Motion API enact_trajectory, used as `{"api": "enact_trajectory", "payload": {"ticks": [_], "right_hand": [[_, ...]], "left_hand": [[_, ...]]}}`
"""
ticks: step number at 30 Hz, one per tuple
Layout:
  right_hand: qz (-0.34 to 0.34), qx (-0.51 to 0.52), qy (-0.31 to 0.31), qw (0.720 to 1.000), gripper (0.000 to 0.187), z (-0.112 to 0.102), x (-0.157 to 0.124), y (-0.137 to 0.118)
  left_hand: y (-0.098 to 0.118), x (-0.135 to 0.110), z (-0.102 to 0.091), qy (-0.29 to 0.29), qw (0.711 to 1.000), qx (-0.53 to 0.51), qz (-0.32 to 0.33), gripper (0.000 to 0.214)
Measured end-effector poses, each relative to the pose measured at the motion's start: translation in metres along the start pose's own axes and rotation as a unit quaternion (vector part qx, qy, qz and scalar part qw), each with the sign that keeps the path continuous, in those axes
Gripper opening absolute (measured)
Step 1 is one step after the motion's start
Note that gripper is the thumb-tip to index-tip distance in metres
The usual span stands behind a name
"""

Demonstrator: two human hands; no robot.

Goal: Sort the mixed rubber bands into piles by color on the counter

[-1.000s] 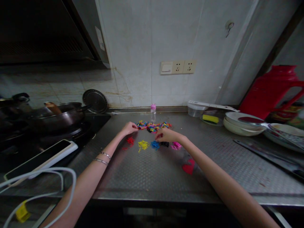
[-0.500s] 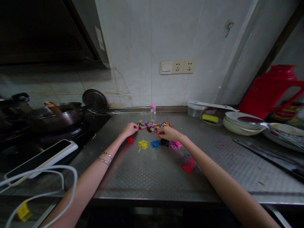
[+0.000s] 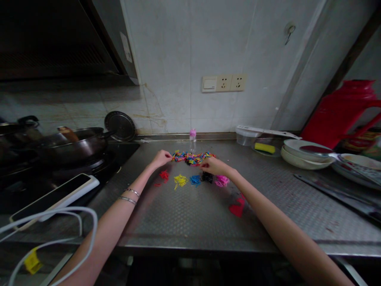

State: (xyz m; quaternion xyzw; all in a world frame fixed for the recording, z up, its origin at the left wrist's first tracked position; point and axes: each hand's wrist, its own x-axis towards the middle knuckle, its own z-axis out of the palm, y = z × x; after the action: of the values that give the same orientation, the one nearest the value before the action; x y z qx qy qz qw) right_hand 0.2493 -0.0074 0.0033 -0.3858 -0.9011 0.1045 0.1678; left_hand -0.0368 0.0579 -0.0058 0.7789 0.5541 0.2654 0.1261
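A mixed pile of small coloured rubber bands [image 3: 193, 159] stretches across the steel counter. My left hand [image 3: 162, 158] is at its left end, thumb and fingers pinched together; what they hold is too small to make out. My right hand [image 3: 214, 165] is closed in a pinch at the pile's near right side, just over a heap of black bands [image 3: 207, 177]. Anything between its fingertips is hidden. Sorted heaps lie in a row nearer me: red bands [image 3: 164, 176], yellow bands [image 3: 180, 181], blue bands [image 3: 195, 180] and pink bands [image 3: 222, 181].
Behind the pile stands a small clear bottle with a pink top [image 3: 193, 139]. A red scrap [image 3: 237, 208] lies beside my right forearm. Left are a pan [image 3: 80, 145] and a white device with cables [image 3: 71, 194]; right are a sponge [image 3: 264, 148], bowls [image 3: 306, 159] and a red flask [image 3: 339, 115].
My left hand has shifted slightly left and up along the pile's end. My right hand has moved slightly right, still pinched near the black heap. The camera view has shifted a little.
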Motion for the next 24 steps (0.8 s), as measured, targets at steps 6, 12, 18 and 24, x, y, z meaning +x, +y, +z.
{"api": "enact_trajectory", "payload": {"ticks": [6, 12, 18, 24], "right_hand": [[0.011, -0.002, -0.004, 1.0, 0.02, 0.001, 0.0, 0.005], [0.051, -0.021, 0.0, 0.998, 0.018, -0.001, -0.003, 0.003], [0.053, 0.015, 0.102, 0.993, 0.022, -0.002, 0.0, -0.003], [0.032, 0.136, 0.136, 0.981, 0.044, 0.009, 0.008, -0.009]], "left_hand": [[0.0, 0.0, -0.017, -0.011, 1.0, 0.001, 0.018, 0.02], [0.008, -0.003, -0.021, -0.028, 0.996, 0.061, 0.064, 0.019], [0.045, -0.011, -0.017, -0.061, 0.994, 0.024, 0.083, 0.018], [0.089, -0.023, -0.003, -0.061, 0.986, -0.025, 0.152, 0.016]]}}
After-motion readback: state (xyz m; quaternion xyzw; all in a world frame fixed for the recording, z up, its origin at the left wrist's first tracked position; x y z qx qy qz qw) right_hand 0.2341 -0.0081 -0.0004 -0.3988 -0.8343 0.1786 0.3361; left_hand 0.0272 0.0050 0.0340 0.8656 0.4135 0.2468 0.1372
